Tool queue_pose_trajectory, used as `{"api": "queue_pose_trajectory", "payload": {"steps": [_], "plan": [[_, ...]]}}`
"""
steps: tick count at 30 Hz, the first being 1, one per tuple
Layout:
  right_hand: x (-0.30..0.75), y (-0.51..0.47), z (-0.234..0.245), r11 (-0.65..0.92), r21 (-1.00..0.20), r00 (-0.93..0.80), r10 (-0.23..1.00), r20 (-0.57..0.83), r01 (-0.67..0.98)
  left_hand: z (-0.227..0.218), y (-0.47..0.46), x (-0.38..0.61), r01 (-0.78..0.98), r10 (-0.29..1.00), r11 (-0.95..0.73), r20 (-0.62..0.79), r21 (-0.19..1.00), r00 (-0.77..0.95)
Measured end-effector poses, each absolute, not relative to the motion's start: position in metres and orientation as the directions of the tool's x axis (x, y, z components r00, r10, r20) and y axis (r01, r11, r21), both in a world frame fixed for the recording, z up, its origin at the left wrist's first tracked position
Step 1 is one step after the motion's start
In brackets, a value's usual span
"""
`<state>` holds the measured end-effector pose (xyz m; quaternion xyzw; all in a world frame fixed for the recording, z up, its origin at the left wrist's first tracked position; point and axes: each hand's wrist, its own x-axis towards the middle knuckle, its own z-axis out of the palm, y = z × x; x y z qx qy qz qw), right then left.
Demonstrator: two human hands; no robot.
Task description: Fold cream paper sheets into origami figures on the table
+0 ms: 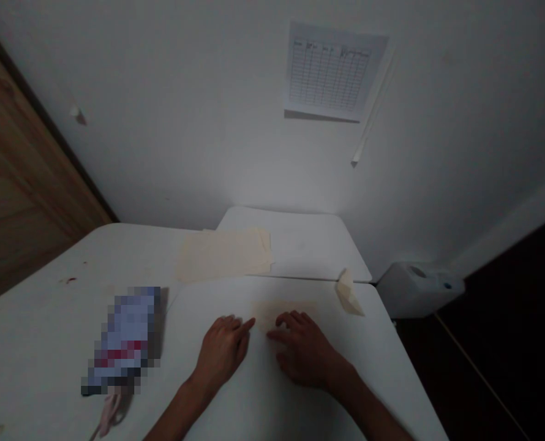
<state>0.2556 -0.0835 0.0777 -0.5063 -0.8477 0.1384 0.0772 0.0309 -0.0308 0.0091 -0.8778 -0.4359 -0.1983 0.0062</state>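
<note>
A small cream sheet of paper lies flat on the white table between and just beyond my hands. My left hand rests at its left side, index finger stretched toward the paper's edge and the other fingers partly bent. My right hand is over the paper's near right part, with its fingers apart and bent. I see nothing gripped in either hand. To the right, a folded cream paper piece stands on the table near the edge. The near edge of the sheet is hard to make out in the dim light.
A stack of cream paper sheets lies at the back left. A pixelated object with a pinkish strap sits on the left. A white container is beyond the table's right edge. A printed chart hangs on the wall.
</note>
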Motion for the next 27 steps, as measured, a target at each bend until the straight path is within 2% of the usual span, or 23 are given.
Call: {"api": "queue_pose_trajectory", "payload": {"steps": [6,11,16,27], "plan": [[0.235,-0.075,0.073,0.51,-0.2,-0.523,0.852,-0.017,0.837,0.007,-0.03,0.03,0.766,0.763,-0.621,0.354,0.17,0.54],[0.237,-0.081,0.069,0.47,-0.2,-0.483,0.875,-0.018,0.86,0.008,-0.03,0.03,0.763,0.773,-0.613,0.353,0.206,0.527],[0.242,-0.096,0.065,0.442,-0.197,-0.454,0.891,-0.017,0.875,0.009,-0.03,0.031,0.779,0.783,-0.599,0.336,0.184,0.523],[0.264,-0.14,0.05,0.325,-0.285,-0.341,0.94,-0.005,0.902,0.008,-0.031,0.031,0.789,0.781,-0.594,0.345,0.157,0.52]]}}
